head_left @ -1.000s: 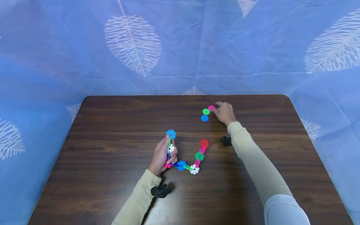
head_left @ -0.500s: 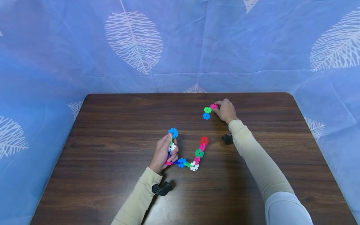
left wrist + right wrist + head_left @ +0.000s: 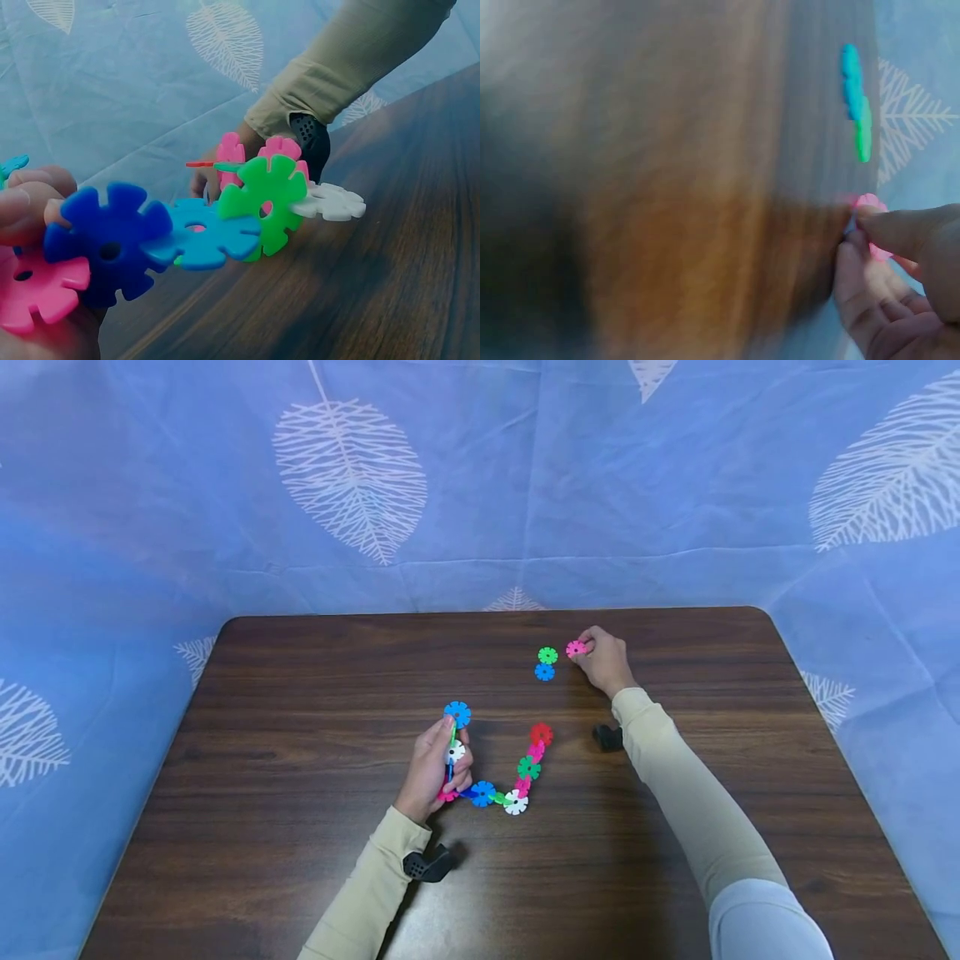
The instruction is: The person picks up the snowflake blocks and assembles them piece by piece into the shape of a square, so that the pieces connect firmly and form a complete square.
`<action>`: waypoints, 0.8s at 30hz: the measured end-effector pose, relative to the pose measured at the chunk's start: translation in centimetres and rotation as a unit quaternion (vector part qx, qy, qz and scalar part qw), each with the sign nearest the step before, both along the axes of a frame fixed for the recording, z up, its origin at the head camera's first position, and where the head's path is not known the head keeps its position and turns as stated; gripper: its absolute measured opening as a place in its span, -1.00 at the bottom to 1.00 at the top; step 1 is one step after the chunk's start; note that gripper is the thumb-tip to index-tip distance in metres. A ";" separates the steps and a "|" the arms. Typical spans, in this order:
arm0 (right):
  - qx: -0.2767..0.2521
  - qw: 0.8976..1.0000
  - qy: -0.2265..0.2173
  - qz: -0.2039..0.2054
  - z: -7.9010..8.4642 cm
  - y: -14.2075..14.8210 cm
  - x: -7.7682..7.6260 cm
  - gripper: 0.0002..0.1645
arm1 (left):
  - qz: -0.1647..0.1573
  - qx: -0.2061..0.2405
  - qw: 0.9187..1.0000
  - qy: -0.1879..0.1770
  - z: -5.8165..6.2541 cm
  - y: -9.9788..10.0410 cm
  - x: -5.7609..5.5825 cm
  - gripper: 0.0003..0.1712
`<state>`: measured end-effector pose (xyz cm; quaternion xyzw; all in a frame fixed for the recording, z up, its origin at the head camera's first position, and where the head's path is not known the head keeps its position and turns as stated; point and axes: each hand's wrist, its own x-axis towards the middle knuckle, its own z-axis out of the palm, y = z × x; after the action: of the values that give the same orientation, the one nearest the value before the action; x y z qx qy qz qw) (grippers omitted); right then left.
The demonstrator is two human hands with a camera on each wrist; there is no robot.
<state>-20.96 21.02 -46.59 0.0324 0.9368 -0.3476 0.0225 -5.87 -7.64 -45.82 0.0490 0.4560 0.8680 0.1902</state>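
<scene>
My left hand (image 3: 435,768) grips one end of a chain of interlocking plastic snowflake discs. A light blue disc (image 3: 457,714) sticks up past the thumb, with a white disc (image 3: 455,752) below it and a pink disc (image 3: 41,289) low in the hand. From there the chain bends right through a dark blue disc (image 3: 109,244), a light blue one (image 3: 482,793) and a white one (image 3: 515,802), up to a red disc (image 3: 542,734) at its far end. Farther back, my right hand (image 3: 606,662) pinches a single pink disc (image 3: 575,648) between thumb and fingers.
A loose green disc (image 3: 547,656) and a loose blue disc (image 3: 544,672) lie side by side on the brown wooden table (image 3: 315,693), left of my right hand. Behind the table's back edge hangs a blue cloth (image 3: 480,485) with white leaf prints.
My right hand has taken hold of the pink disc and drawn it slightly right, away from the green one. My left hand and the chain have stayed nearly still.
</scene>
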 end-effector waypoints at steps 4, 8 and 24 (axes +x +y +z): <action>-0.025 0.999 0.031 -0.008 -0.4 0.4 0.5 -0.74 | 0.000 0.002 1.000 -0.005 0.0 0.1 0.0 -0.57; -0.061 0.997 0.042 -0.011 -0.4 0.8 1.4 -0.79 | 0.000 0.003 1.000 -0.008 0.0 0.2 0.0 -0.56; -0.230 0.971 0.038 0.046 5.3 -1.0 7.9 -0.66 | 0.013 -0.044 0.999 0.010 0.1 0.5 -0.1 -0.55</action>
<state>-13.01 19.99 -41.30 -0.0300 0.8321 -0.5537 0.0093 -5.93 -7.19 -45.76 0.0429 0.4958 0.8493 0.1760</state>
